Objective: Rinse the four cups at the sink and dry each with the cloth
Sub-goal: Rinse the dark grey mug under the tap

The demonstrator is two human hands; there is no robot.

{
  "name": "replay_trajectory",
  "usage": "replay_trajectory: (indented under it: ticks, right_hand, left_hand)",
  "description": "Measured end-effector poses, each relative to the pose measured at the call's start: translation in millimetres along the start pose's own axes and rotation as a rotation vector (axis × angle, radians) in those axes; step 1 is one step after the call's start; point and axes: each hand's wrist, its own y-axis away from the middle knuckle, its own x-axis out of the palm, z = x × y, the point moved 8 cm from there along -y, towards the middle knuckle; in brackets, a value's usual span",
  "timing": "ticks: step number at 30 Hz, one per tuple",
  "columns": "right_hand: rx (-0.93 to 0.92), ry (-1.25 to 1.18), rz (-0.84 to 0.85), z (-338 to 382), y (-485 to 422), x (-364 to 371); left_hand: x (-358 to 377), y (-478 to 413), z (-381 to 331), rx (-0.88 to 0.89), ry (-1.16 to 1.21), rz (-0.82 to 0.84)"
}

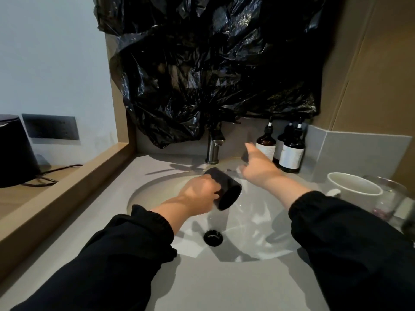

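Over the sink (pixel 157 187), head view: the left hand (pixel 199 194) is gripping the black cup (pixel 226 189), fingers curled round its wall. It's holding the cup tipped on its side, mouth facing down-right, just below the faucet (pixel 213 149). The right hand (pixel 258 164) is holding nothing. Its fingers are lying loosely straight and pointing at the back of the counter (pixel 202 288), between the faucet and the brown bottles (pixel 292 153). That hand is blurred, so it's prob. aiming for the tap lever, but I can't be sure. No clear stream is showing, so I can't tell if water is running.

What could be going wrong from here, as I'm judging it:
- Black plastic (pixel 202 75) is hanging down over the faucet top and hiding the lever, so fingers could be snagging it or fumbling.
- The right hand is hovering near the bottles, and a wide sweep could be tipping one into the basin.
- The cup is being held one-handed by its wall. Once wet it could be slipping & dropping near the drain (pixel 213 237), chipping it.
- W/ the cup lying sideways, a hard stream could be splashing off it onto the counter.
- The white mug (pixel 354 194) and the clear glass (pixel 390 198) are sitting just beside each other by the right sleeve (pixel 348 232), so an elbow could be clipping them.
- The cloth isn't showing anywhere in this view.
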Motion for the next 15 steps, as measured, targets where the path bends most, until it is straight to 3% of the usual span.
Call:
replay_trajectory:
  ticks: [3, 6, 8, 12, 15]
  right_hand:
    - [0.064, 0.059, 0.043, -15, 17, -7]
    - [0.072, 0.083, 0.014, -24, 33, -27]
    - [0.022, 0.129, -0.041, -26, 42, -45]
    - [-0.089, 0.256, -0.19, -31, 65, -84]
    - [-0.087, 0.23, -0.343, -48, 91, -124]
  left_hand:
    - [-7, 1, 23, -0.394, 0.62, -0.154]
    - [5, 8, 19, -0.632, 1.27, -0.212]
    - [3, 9, 5, -0.677, 1.427, -0.254]
    - [-15, 0, -32, -0.592, 1.493, -0.375]
    - [-15, -5, -53, -0.671, 1.612, -0.432]
